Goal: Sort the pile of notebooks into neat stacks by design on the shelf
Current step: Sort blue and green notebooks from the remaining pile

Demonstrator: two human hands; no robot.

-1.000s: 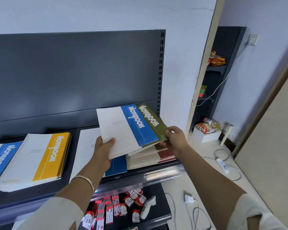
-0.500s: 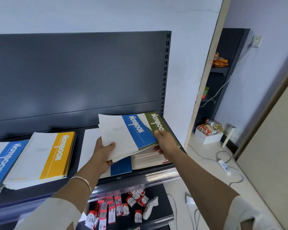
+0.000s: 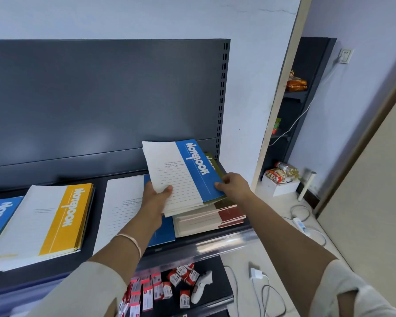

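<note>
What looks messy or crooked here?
The small red-and-white boxes on the lower shelf lie scattered and tipped every which way. The red-striped notebook pile at the upper shelf's right end is fanned out, edges uneven, below the blue notebook held by the left hand and right hand. The yellow stack looks tidy.

Bright light w/ soft sheen on back panel [image 3: 101,99], glare on edge strip [image 3: 224,244], fisheye warp at edges

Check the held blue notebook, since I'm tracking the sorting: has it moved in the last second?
Yes. The blue notebook has shifted right, toward the shelf's slotted upright, and now covers most of the green notebook.
</note>
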